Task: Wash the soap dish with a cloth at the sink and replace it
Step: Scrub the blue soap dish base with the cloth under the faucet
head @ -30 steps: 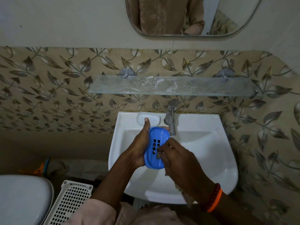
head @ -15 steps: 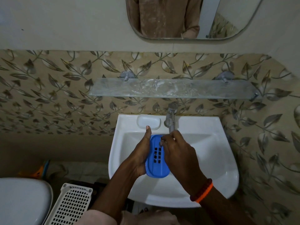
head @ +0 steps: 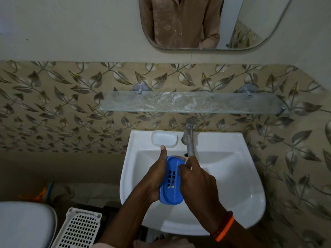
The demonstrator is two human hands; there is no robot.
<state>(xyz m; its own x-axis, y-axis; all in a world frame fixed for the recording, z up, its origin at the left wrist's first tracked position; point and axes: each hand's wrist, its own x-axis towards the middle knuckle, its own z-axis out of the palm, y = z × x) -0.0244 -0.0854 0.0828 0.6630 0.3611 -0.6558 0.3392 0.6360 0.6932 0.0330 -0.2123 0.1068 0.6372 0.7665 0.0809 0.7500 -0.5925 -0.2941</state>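
Observation:
I hold a blue slotted soap dish (head: 172, 183) on edge over the bowl of the white sink (head: 232, 194). My left hand (head: 155, 176) grips its left side, thumb pointing up toward the wall. My right hand (head: 197, 183) is curled against the dish's right side and upper rim, just below the spout of the tap (head: 190, 140). The cloth is hidden under my right palm. No water stream is visible.
A moulded soap recess (head: 164, 138) sits on the sink's back ledge, left of the tap. A glass shelf (head: 193, 102) hangs above, below a mirror (head: 206, 24). A white perforated basket (head: 78, 230) and a toilet (head: 23, 224) stand at the lower left.
My right hand slid up along the dish from its lower middle to its upper rim. A bit of fabric hanging under that wrist a second ago is no longer visible. The left hand kept its grip.

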